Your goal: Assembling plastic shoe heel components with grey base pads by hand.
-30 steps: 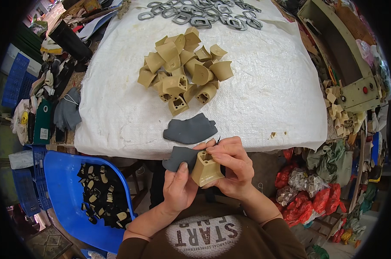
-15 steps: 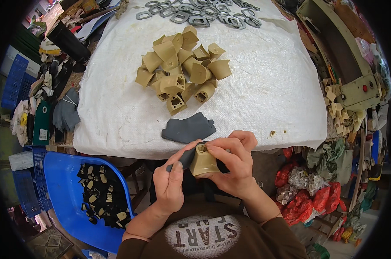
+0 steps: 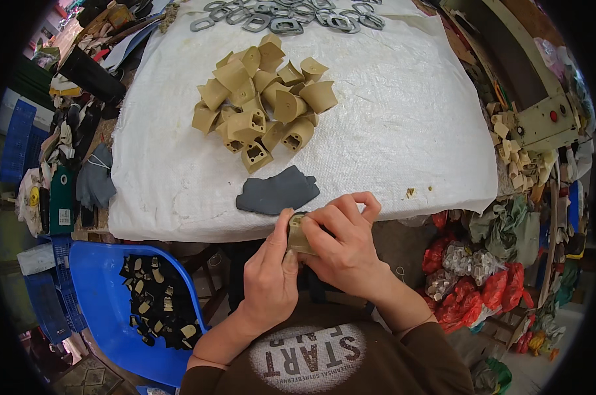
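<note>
Just in front of the table's near edge, both hands grip a tan plastic shoe heel [image 3: 298, 238]. My left hand [image 3: 270, 278] presses straight fingers and thumb against its left side. My right hand [image 3: 342, 242] has bent fingers over its right side and top. A thin dark edge of the covering piece shows along the heel's far rim; the rest of that piece is hidden by my fingers. A flat dark grey cut piece [image 3: 277, 191] of thin leather-like material lies on the table beyond my hands. Farther off is a pile of bare tan heels [image 3: 253, 99].
White woven sheeting [image 3: 390, 131] covers the table. Grey rounded frames [image 3: 286, 25] lie at its far end. At left, a blue plastic tub or seat [image 3: 100, 309] holds many dark-covered heels [image 3: 163, 299]. Red plastic bags [image 3: 466, 303] sit low at right, below a tan machine [image 3: 541, 125].
The heel has turned and is more enclosed by my hands. My left fingers now lie flat against it, and the grey flap beside it no longer shows. The view has shifted slightly.
</note>
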### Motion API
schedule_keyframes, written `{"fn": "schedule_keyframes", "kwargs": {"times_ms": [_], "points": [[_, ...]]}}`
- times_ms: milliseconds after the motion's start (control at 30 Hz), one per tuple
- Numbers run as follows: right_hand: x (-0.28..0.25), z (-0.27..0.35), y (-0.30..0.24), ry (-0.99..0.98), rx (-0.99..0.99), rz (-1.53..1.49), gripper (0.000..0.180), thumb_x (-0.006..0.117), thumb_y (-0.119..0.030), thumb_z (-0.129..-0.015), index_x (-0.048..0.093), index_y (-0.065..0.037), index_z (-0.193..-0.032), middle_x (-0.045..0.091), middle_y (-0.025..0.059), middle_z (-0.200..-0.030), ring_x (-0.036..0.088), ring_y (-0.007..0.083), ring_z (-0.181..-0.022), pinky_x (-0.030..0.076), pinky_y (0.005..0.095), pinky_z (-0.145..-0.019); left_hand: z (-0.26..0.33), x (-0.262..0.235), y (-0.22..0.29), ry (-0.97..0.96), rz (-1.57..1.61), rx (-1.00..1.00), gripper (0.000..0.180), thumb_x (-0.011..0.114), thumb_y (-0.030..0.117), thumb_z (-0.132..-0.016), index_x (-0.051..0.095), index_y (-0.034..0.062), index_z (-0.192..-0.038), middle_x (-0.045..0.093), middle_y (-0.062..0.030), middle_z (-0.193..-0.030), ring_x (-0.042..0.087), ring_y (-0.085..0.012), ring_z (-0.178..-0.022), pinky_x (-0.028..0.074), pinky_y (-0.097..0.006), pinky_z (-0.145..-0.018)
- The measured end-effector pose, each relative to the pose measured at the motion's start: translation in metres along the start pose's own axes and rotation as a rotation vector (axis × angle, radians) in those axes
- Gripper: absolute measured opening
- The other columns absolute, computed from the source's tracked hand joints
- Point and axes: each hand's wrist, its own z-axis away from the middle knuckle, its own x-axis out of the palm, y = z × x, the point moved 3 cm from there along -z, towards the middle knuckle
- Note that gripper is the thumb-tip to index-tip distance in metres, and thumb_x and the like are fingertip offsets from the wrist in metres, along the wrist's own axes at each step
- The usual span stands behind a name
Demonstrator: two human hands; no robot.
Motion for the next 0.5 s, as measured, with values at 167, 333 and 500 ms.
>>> {"fn": "schedule_keyframes", "kwargs": {"times_ms": [167,333,500], "points": [[0.007,0.005,0.018,0.043,0.024,-0.202,0.047,0.079,-0.034,-0.055,0.058,-0.011,-0.089,0.052,-0.0008,-0.089,0.049,0.0207,-0.087,0.025,0.0434,-0.082,0.0,-0.009,-0.008,-0.175,0.284,-0.158,0.05,0.04,0.022,-0.096,0.032,-0.0071,-0.136,0.051,-0.0207,-0.123,0.054,-0.0263,-0.11,0.043,-0.032,-0.091],[0.004,0.006,0.018,0.004,-0.022,-0.304,0.056,0.08,-0.039,-0.056,0.059,-0.01,-0.099,0.056,0.0012,-0.092,0.048,0.0225,-0.085,0.029,0.0399,-0.082,0.01,0.002,-0.055,-0.487,0.994,-0.51,0.054,0.039,0.035,-0.097,0.037,-0.0039,-0.135,0.055,-0.007,-0.11,0.054,-0.0127,-0.096,0.044,-0.023,-0.08],[0.007,0.01,0.014,-0.038,-0.085,-0.462,0.058,0.079,-0.04,-0.057,0.058,-0.008,-0.1,0.056,0.003,-0.092,0.05,0.0234,-0.084,0.029,0.0402,-0.082,0.004,0.013,-0.045,-0.523,1.228,-0.55,0.041,0.05,0.025,-0.087,0.05,-0.003,-0.116,0.056,-0.0051,-0.098,0.053,-0.0091,-0.085,0.043,-0.022,-0.065]]}}
